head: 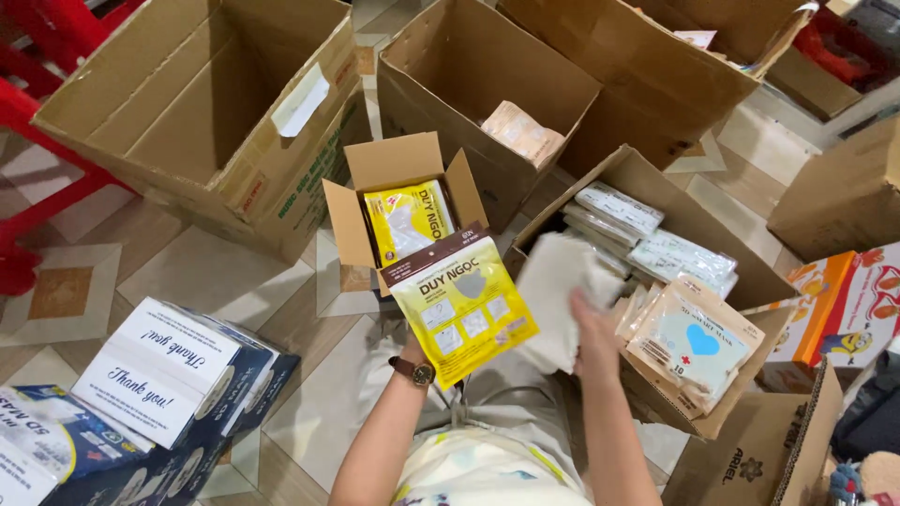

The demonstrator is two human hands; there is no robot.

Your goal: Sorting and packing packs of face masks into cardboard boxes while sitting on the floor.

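Yellow mask packet [461, 314] sits upright in your left hand [410, 354], fingers clamped on its lower edge, just below the small open box [394, 201] that holds a matching yellow packet [409, 217]. Your right hand [592, 330] is closed on a white cloth-like sheet [555, 298], held just at 3 o'clock of the packet. At 3 o'clock of that hand, an open carton [656, 201] is packed with clear and tan mask pouches; one tan pouch with a blue heart [694, 345] leans at its near edge. Large open cartons stand on the tiled floor [187, 272] at 11 and 12 o'clock, the middle carton [469, 66] holding one tan pouch. Blue-and-white boxes [155, 394] are stacked at 8 o'clock.
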